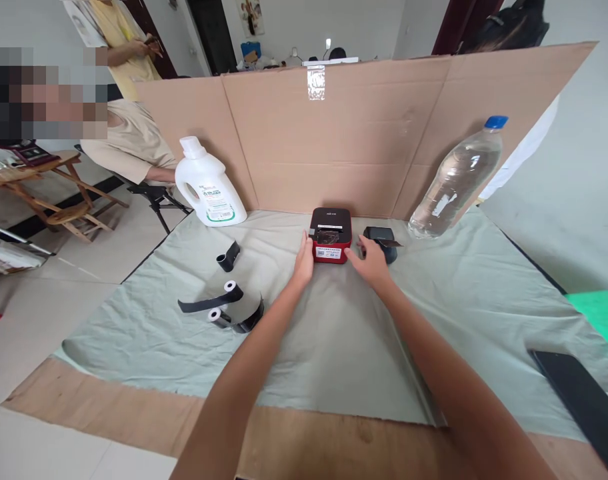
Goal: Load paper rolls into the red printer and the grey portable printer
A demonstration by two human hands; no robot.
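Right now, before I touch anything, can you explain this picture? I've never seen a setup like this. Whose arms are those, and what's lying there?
There is no machine arm here: the two bare arms belong to the person wearing the camera. It sits on their head, looking forward and down, and gives this single view.

A wrinkled pale green cloth covers most of a wooden surface. A tan cardboard screen stands behind it. The left hand is against the side of a boxy red-and-black device. The right hand is between that and a smaller dark device. Neither hand seems closed around anything.

To the left are a white plastic jug and small black rolls; to the right, a clear bottle with a blue cap and a flat black slab.
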